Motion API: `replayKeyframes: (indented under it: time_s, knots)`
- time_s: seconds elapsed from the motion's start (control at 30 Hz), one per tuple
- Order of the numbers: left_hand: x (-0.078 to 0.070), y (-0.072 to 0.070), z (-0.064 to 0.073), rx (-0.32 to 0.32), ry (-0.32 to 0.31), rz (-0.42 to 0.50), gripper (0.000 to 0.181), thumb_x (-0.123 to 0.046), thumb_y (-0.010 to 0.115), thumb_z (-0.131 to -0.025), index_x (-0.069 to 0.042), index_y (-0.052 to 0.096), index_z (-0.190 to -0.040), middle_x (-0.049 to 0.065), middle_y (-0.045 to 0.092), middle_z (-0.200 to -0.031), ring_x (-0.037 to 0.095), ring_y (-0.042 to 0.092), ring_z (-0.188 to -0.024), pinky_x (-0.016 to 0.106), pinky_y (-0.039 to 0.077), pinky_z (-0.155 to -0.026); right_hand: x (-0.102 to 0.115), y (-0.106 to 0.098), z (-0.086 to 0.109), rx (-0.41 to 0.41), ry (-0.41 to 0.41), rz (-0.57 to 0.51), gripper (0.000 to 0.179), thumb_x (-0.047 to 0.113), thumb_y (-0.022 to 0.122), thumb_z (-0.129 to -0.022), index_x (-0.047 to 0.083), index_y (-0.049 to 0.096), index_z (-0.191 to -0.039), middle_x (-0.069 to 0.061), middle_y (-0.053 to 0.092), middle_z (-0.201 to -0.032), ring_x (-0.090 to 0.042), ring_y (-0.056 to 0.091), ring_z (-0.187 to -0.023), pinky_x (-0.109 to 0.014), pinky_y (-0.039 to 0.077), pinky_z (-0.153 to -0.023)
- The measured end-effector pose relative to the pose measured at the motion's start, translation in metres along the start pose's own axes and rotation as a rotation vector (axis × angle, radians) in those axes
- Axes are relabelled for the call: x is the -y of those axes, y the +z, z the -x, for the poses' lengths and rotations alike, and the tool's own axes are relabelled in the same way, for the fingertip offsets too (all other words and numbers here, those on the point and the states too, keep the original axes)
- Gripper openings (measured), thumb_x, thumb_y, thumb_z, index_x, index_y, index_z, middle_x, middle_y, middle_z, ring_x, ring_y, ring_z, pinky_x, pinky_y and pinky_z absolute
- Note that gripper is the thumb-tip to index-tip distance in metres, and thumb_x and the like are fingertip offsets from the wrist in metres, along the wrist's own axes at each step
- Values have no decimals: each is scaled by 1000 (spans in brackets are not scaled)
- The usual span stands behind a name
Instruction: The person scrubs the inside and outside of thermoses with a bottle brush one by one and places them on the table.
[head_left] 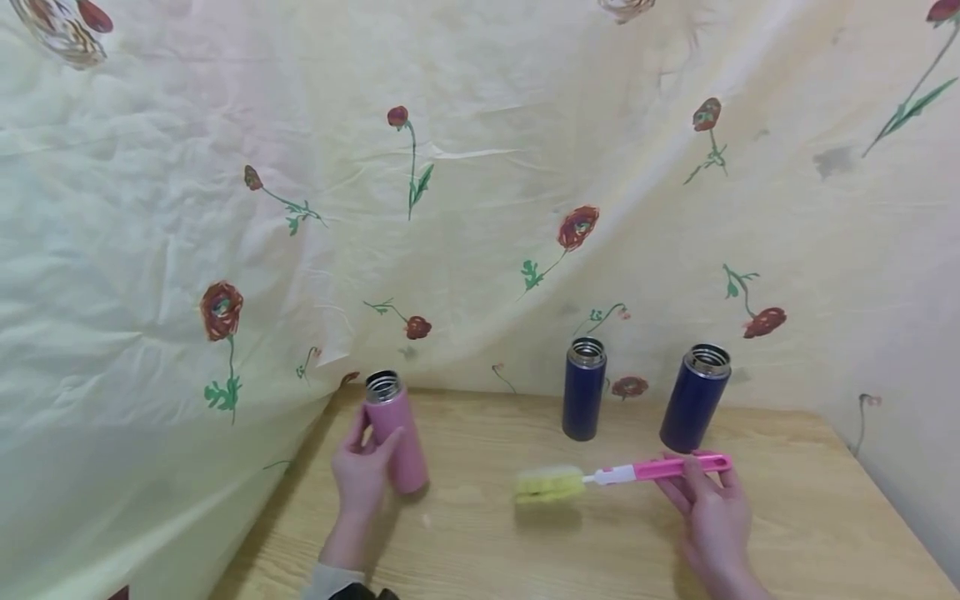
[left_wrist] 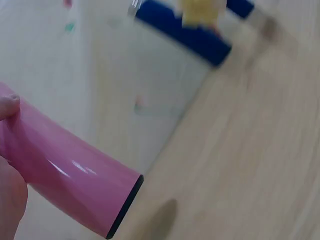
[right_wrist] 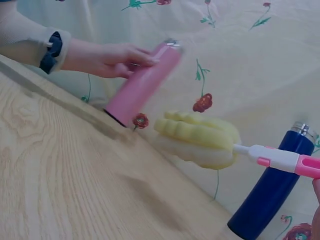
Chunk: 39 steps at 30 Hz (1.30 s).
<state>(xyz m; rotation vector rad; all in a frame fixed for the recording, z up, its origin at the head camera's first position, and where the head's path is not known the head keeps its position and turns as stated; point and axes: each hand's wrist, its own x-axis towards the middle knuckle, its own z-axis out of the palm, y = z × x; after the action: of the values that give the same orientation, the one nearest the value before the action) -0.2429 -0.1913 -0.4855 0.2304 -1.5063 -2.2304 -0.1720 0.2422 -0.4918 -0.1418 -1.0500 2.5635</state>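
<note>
My left hand point(head_left: 362, 475) grips a pink bottle point(head_left: 401, 442) with an open, uncapped metal mouth. In the right wrist view the pink bottle point(right_wrist: 142, 85) is tilted, its dark base just above the table. My right hand point(head_left: 716, 508) holds a bottle brush by its pink handle point(head_left: 678, 467). The brush's yellow sponge head point(head_left: 550, 485) points left, above the table, between the two hands. Only part of the left hand point(left_wrist: 10, 185) shows in the left wrist view, where the sponge head point(left_wrist: 200, 11) is blurred.
Two dark blue bottles, a left one point(head_left: 583, 392) and a right one point(head_left: 693, 400), stand uncapped near the back of the wooden table point(head_left: 480, 550). A cream cloth point(head_left: 465, 250) with red flowers hangs behind and along the left side.
</note>
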Motion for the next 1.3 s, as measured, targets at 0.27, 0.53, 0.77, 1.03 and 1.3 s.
replayKeyframes:
  time_s: [0.27, 0.53, 0.77, 1.03, 1.3]
  knots:
    - [-21, -72, -21, -233, 163, -75, 83, 14, 84, -84, -5, 48, -156, 22, 48, -161, 34, 51, -146, 21, 53, -101, -2, 0, -3, 35, 3, -41, 6, -3, 54, -109, 2, 57, -111, -19, 79, -102, -26, 81, -91, -39, 62, -85]
    - [-15, -103, -35, -251, 236, -70, 84, 16, 83, -84, -3, 45, -157, 26, 43, -163, 35, 45, -149, 19, 51, -103, -5, 4, -4, 52, 6, -61, 7, -3, 53, -109, 2, 58, -111, -21, 79, -101, -29, 81, -91, -40, 63, -85]
    - [-10, -107, -35, -266, 204, -81, 85, 15, 83, -84, -3, 44, -158, 26, 41, -165, 36, 43, -150, 18, 50, -102, -5, 5, -5, 48, 12, -54, 6, -3, 54, -109, 1, 57, -113, -20, 79, -101, -29, 80, -92, -40, 63, -85]
    - [-3, -115, -34, -278, 260, -111, 84, 15, 82, -85, -3, 44, -158, 23, 39, -166, 30, 42, -152, 19, 47, -108, -3, 3, -5, 38, -3, -50, 7, -3, 54, -109, 1, 59, -111, -20, 79, -99, -28, 81, -90, -40, 63, -83]
    - [0, -114, -31, -277, 333, -238, 87, 9, 83, -87, -8, 42, -161, 14, 35, -170, 27, 32, -158, 22, 30, -123, 2, 5, -4, 9, 16, -29, 7, -3, 55, -109, 2, 59, -110, -19, 79, -99, -26, 81, -90, -39, 63, -83]
